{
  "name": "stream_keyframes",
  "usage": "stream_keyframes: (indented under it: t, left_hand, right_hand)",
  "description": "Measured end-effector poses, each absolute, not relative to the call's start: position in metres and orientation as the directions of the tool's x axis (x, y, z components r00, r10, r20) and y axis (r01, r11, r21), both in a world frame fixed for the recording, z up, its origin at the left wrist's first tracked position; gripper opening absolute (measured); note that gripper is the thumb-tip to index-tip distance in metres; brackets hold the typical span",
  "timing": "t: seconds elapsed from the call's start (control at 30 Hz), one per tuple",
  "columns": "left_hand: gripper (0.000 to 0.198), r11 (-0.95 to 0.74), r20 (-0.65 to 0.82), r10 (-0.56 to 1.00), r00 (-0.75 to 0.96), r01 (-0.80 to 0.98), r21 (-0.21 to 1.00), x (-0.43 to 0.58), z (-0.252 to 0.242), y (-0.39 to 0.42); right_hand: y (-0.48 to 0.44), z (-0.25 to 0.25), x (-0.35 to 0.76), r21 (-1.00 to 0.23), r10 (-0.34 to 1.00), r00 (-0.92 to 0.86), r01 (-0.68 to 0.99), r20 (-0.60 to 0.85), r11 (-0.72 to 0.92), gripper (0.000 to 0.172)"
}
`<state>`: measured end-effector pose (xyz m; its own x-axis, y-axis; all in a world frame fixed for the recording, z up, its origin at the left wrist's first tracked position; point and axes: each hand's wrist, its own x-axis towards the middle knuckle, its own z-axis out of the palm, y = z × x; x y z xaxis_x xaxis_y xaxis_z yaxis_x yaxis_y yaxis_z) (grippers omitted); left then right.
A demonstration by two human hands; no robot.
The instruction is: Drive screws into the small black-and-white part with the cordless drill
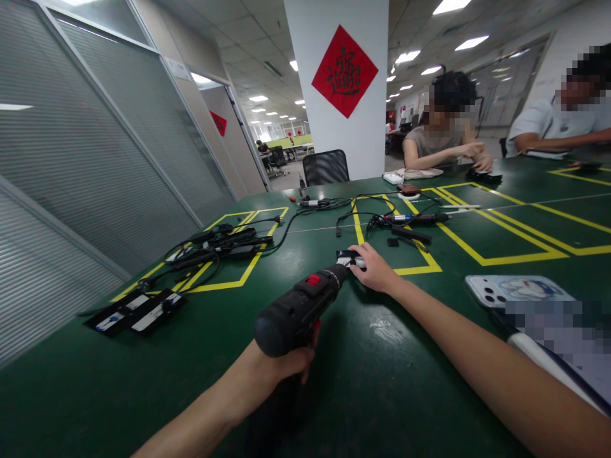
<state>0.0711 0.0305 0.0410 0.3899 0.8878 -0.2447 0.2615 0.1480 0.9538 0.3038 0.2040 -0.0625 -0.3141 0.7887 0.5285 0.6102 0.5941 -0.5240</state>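
A black cordless drill (300, 310) with red buttons is gripped round its handle by my left hand (289, 366). Its chuck points forward and right, close to a small black-and-white piece (344, 257) on the green table. My right hand (375, 272) has its fingers closed on that piece from the right side. Whether the drill's tip touches the piece I cannot tell, since chuck and fingers partly cover it.
Cables with black adapters (229, 242) lie at left, near two black-and-white strips (157, 312). Beyond my right hand lie a pen-shaped electric tool (415, 218) and a black bar (411, 236). A phone (520, 288) rests at right. Two people sit across the green table (200, 381).
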Motion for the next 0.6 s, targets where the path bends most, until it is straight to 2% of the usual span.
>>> stream_keyframes:
  t: [0.6]
  left_hand:
    - [0.019,0.188,-0.270,0.895,0.356,0.248,0.950,0.0721,0.0399,0.0310]
  right_hand:
    - [0.2023,-0.0602,0.3032,-0.521,0.783,-0.314,0.607,0.536,0.600,0.039]
